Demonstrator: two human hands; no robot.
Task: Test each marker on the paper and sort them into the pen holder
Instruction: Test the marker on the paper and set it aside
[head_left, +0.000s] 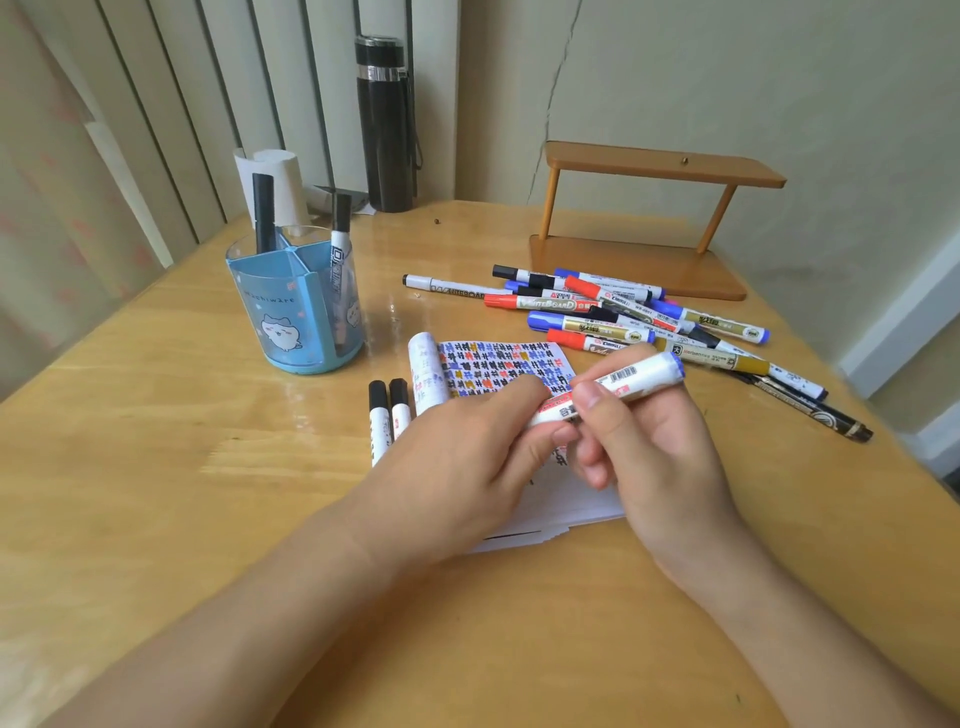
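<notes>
While both hands are closing around a smooth white marker (618, 383) with a blue end, right of centre in the frame, the left hand (467, 457) is pinching its lower end and the right hand (644, 441) is gripping its barrel above the scribble-covered paper (498, 366). A loose heap of cylindrical markers (623, 312) is lying at the upper right, two black-capped ones (387, 410) are resting just left of the paper, and the translucent blue pen holder (293, 306), upper left, is holding two more. Everything is sitting on a glossy wooden table (156, 493) beside a cracked wall (727, 93).
</notes>
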